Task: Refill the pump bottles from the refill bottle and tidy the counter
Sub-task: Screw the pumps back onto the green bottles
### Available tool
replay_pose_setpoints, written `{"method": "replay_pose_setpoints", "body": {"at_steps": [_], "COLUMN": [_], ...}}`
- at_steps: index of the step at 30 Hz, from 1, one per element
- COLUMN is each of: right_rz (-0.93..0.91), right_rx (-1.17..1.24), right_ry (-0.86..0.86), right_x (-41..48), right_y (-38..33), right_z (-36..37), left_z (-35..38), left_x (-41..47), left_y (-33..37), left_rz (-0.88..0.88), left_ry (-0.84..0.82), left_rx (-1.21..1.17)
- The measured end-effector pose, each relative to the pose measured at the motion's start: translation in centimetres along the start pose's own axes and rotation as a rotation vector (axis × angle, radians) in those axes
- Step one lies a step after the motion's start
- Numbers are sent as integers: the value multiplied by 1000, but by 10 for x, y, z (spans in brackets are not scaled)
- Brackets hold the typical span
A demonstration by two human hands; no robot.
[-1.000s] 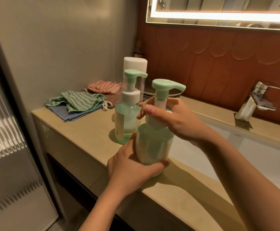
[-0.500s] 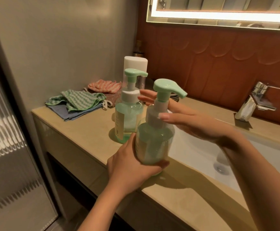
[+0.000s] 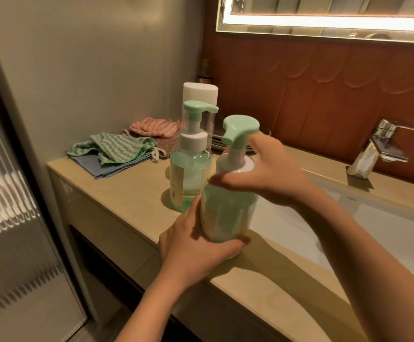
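Two hands: both on the near pump bottle (image 3: 228, 213), translucent green plastic with a mint pump head.
Left hand (image 3: 196, 248): grips the lower body, thumb round the front, at the front edge of the beige stone counter (image 3: 127, 193).
Right hand (image 3: 272, 174): wraps the white screw collar (image 3: 235, 166), thumb in front, fingers behind.
Step, by my judgement: turning the collar; whether to tighten or loosen, I cannot tell.
Doing it well: hold the body still and upright, turn only the collar, and squeeze lightly, since the bottle looks well filled.
Neighbours: second green pump bottle (image 3: 191, 174) just behind; tall clear refill bottle with white cap (image 3: 199, 95) behind that.
Risk: white sink basin (image 3: 373, 230) lies right beside.
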State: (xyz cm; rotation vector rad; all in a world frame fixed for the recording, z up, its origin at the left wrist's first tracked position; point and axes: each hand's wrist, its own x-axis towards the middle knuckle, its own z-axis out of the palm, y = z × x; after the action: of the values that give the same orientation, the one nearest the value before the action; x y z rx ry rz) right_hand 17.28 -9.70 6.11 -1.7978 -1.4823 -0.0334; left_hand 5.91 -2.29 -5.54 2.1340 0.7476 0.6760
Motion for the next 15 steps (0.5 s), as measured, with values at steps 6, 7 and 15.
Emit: {"method": "replay_pose_setpoints", "body": {"at_steps": [6,7,15], "right_rz": [-79,-64,57], "right_rx": [231,246,410], "right_ry": [-193,-247,-529], "right_x": [-3,-3,-3], "right_y": [-8,-6,13], "right_z": [1,-2,-25], "left_z": [0,0,1], "left_x": [0,0,3], "left_y": [0,-1,0], "left_rz": [-25,-8,-52], "left_ry": [11,6,-3], "left_rx": [-33,-14,99]}}
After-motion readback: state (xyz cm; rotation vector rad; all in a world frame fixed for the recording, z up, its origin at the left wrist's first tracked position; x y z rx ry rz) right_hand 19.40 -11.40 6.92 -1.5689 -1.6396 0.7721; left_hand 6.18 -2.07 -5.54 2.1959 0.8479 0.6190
